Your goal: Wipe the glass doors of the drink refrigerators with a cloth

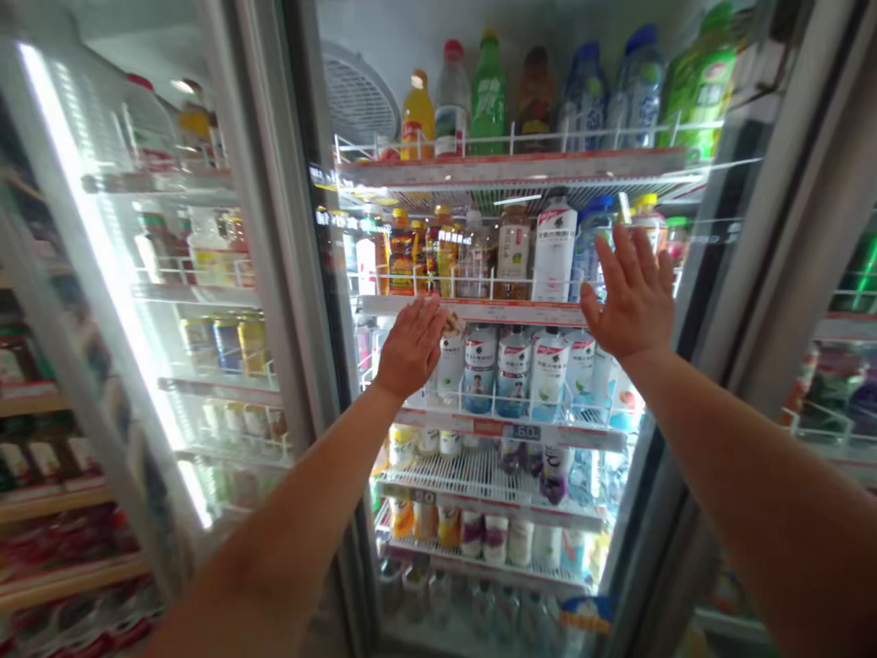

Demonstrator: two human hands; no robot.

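Note:
My left hand (pixel 413 347) is at the middle of a glass cooler door (pixel 713 228), fingers together over a pale crumpled cloth (pixel 453 323). Part of the cloth shows at the fingertips; the palm hides the rest. Higher and to the right, my right hand (pixel 634 292) has its fingers spread, with the palm facing the glass and nothing in it. Behind the glass, a white bottle (pixel 554 247) stands on a shelf between the two hands. More white and blue bottles (pixel 513 366) fill the shelf below.
A grey door frame (pixel 274 183) runs down the left, with another lit cooler (pixel 226 338) beyond it. A green bottle (pixel 488 96) stands among others on the top shelf. A round white grille (pixel 360 96) shows at upper left. Wooden shelves (pixel 55 507) with packaged goods are at far left.

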